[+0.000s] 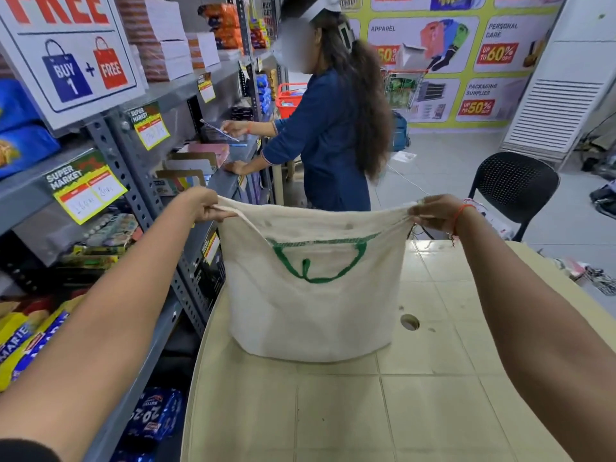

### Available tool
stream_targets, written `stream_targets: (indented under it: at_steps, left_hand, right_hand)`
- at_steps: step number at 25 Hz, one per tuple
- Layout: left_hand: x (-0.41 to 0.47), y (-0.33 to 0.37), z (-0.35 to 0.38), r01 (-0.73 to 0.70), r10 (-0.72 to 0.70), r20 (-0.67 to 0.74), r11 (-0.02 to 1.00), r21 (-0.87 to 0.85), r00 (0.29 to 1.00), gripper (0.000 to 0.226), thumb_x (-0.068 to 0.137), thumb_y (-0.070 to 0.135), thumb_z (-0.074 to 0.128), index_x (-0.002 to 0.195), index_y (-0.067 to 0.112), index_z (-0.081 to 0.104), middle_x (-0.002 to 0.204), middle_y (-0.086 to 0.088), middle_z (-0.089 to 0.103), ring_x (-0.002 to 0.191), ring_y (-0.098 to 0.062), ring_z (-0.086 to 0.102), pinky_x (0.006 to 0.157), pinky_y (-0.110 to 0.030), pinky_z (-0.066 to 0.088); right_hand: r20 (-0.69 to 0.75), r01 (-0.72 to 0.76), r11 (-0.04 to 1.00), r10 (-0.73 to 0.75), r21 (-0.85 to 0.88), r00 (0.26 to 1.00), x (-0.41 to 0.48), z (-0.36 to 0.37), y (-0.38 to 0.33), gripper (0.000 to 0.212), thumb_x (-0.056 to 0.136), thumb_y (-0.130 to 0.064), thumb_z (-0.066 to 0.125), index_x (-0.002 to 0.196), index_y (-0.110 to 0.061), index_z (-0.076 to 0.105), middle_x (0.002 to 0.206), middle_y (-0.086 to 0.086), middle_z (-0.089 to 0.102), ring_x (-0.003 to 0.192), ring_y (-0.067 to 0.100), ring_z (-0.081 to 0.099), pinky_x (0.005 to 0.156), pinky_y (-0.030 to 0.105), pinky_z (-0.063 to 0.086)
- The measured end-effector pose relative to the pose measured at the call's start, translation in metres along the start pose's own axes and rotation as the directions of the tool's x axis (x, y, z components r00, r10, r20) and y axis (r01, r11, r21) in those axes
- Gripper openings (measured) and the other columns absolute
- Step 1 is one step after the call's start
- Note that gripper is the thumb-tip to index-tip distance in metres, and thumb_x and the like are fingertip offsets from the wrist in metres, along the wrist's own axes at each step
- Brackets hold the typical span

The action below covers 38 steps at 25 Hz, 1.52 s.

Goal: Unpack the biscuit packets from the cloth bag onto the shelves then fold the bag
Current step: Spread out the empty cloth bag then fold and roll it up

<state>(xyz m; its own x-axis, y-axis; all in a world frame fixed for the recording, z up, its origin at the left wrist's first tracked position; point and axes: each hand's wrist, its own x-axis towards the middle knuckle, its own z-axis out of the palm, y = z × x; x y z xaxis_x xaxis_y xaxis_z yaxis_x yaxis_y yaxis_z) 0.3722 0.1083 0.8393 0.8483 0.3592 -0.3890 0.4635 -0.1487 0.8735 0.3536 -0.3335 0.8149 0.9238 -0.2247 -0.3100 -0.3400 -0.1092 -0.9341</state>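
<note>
cream table beside grey shelves; left hand and right hand pinch the cloth bag taut.

The cloth bag is off-white with a green looped outline and a green stitched band. The table under it is pale cream, scored in a square grid. Yellow-and-blue Marie biscuit packets lie on grey shelves. Yellow price tags have black-and-red headers. The chair is black and perforated.
</note>
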Motion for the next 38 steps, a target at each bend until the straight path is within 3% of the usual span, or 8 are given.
stream_targets:
  at_steps: [3, 6, 12, 16, 19, 25, 31, 38]
  left_hand:
    - [0.008, 0.013, 0.001, -0.112, 0.109, -0.028, 0.945, -0.306, 0.994, 0.042, 0.097, -0.008, 0.027, 0.139, -0.004, 0.03, 0.139, -0.017, 0.041, 0.116, -0.034, 0.058, 0.078, -0.034, 0.059]
    - [-0.003, 0.033, 0.001, -0.392, 0.323, -0.225, 0.815, -0.427, 0.919, 0.034, 0.091, -0.007, 0.03, 0.114, -0.001, 0.054, 0.114, -0.017, 0.055, 0.082, -0.023, 0.065, 0.049, -0.019, 0.057]
    - [-0.051, -0.02, -0.019, -0.68, 0.697, -0.363, 0.706, 0.198, 0.618, 0.044, 0.081, -0.008, 0.033, 0.098, 0.005, 0.072, 0.103, -0.006, 0.068, 0.076, -0.008, 0.071, 0.056, -0.021, 0.061]
    - [-0.065, -0.087, -0.043, -0.301, 0.197, 0.231, 0.713, 0.633, 0.953, 0.036, 0.086, -0.014, 0.037, 0.093, 0.005, 0.068, 0.051, -0.003, 0.068, 0.043, -0.014, 0.065, 0.032, -0.018, 0.043]
    - [-0.061, -0.143, -0.05, -0.189, -0.216, 0.38, 0.593, 0.783, 0.899, 0.042, 0.087, -0.01, 0.033, 0.084, 0.012, 0.068, 0.071, -0.007, 0.076, 0.056, -0.012, 0.068, 0.043, -0.018, 0.045]
    - [-0.045, -0.24, -0.033, -0.063, -0.7, 0.424, 0.478, 0.876, 0.574, 0.025, 0.091, 0.002, 0.049, 0.088, 0.011, 0.072, 0.105, -0.014, 0.071, 0.069, -0.005, 0.074, 0.057, -0.019, 0.058]
    - [0.002, -0.27, -0.042, 0.434, -0.559, 0.503, 0.829, 0.352, 0.659, 0.029, 0.088, 0.007, 0.063, 0.114, -0.007, 0.061, 0.083, -0.016, 0.076, 0.087, -0.024, 0.075, 0.06, -0.025, 0.062]
    - [0.06, -0.248, -0.026, 0.473, -0.371, 0.322, 0.811, -0.345, 0.871, 0.016, 0.089, 0.008, 0.061, 0.1, -0.003, 0.063, 0.119, -0.02, 0.063, 0.074, -0.027, 0.075, 0.057, -0.028, 0.062]
  right_hand:
    - [-0.322, 0.205, 0.969, -0.153, 0.136, 0.934, 0.01, 0.004, -0.003, 0.022, 0.084, 0.008, 0.06, 0.073, -0.011, 0.055, 0.087, 0.014, 0.059, 0.061, 0.023, 0.068, 0.046, 0.018, 0.057]
    - [-0.601, 0.421, 0.891, -0.433, -0.172, 0.672, 0.012, 0.011, -0.011, 0.018, 0.083, 0.003, 0.054, 0.092, -0.005, 0.066, 0.106, 0.011, 0.052, 0.091, 0.019, 0.055, 0.088, 0.013, 0.049]
    - [-0.622, 0.606, 0.796, -0.476, -0.003, 0.622, -0.011, 0.013, -0.013, 0.036, 0.07, 0.007, 0.039, 0.084, 0.003, 0.072, 0.071, 0.0, 0.063, 0.068, 0.008, 0.054, 0.065, 0.025, 0.046]
    - [-0.241, 0.263, 0.822, -0.428, -0.505, 0.871, -0.013, 0.001, 0.048, 0.017, 0.075, -0.002, 0.047, 0.072, 0.0, 0.063, 0.066, 0.008, 0.054, 0.061, 0.012, 0.05, 0.058, 0.023, 0.04]
    - [0.08, -0.061, 0.763, 0.147, -0.644, 0.986, -0.016, -0.01, 0.106, 0.018, 0.086, -0.001, 0.046, 0.073, -0.006, 0.058, 0.074, 0.017, 0.054, 0.06, 0.022, 0.054, 0.061, 0.029, 0.047]
    - [0.08, -0.492, 0.584, 0.692, -0.646, 0.717, -0.03, -0.009, 0.196, 0.024, 0.092, -0.01, 0.048, 0.106, 0.006, 0.059, 0.095, 0.022, 0.061, 0.097, 0.037, 0.063, 0.097, 0.05, 0.05]
    - [0.033, -0.411, 0.746, 0.499, -0.524, 0.866, -0.008, 0.012, 0.203, 0.008, 0.086, -0.008, 0.052, 0.087, -0.005, 0.059, 0.082, 0.012, 0.058, 0.074, 0.024, 0.055, 0.067, 0.031, 0.047]
    - [-0.008, -0.313, 0.95, 0.313, -0.022, 0.95, 0.063, 0.067, 0.166, 0.02, 0.091, -0.005, 0.05, 0.11, 0.001, 0.052, 0.106, 0.019, 0.05, 0.077, 0.024, 0.055, 0.049, 0.022, 0.055]
